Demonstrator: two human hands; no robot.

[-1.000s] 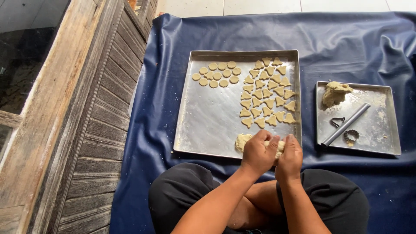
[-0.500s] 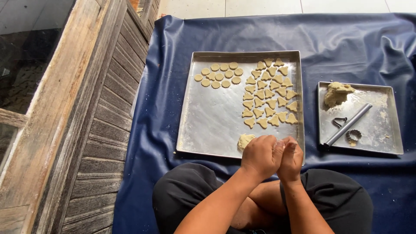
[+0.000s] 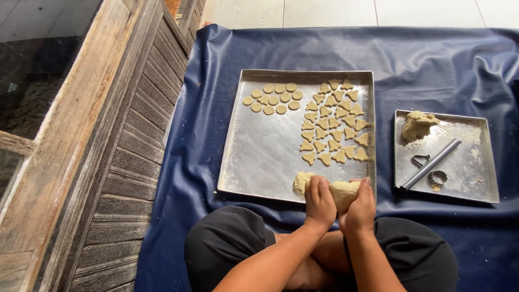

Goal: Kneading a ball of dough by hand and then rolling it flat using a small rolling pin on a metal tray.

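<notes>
A: What are the hands doing?

B: The left hand (image 3: pixel 320 201) and the right hand (image 3: pixel 359 208) are pressed on a lump of dough (image 3: pixel 344 192). The fingers curl around it, so both hands are closed on the dough. It sits between them at the 6 o'clock edge of the big tray (image 3: pixel 265 157).

A: Is that new?

B: A bit. One second ago the hands were down on the tray edge with the dough flat under them. Half a second ago they had come up close together and hid most of it. Now the lump shows between them, and the right hand is wrapped under it.

A: Is there more dough?

B: Yes. A small dough piece (image 3: pixel 303 181) lies on the tray at 9 o'clock from the left hand, touching it or just beside it. It has stayed there.

A: What else is on the big tray?

B: Round cookies (image 3: pixel 273 97) at 11 o'clock and pointy cookies (image 3: pixel 334 121) at 1 o'clock. They have not moved.

A: And the small tray (image 3: pixel 476 173)?

B: It is at 3 o'clock from the big one. It has a dough pile (image 3: pixel 417 125), a roller (image 3: pixel 431 164), and two cutters (image 3: pixel 428 169). All the same as before.

A: What is under it all?

B: A blue sheet (image 3: pixel 432 59). The person's dark trousers (image 3: pixel 227 246) are at 6 o'clock.
</notes>
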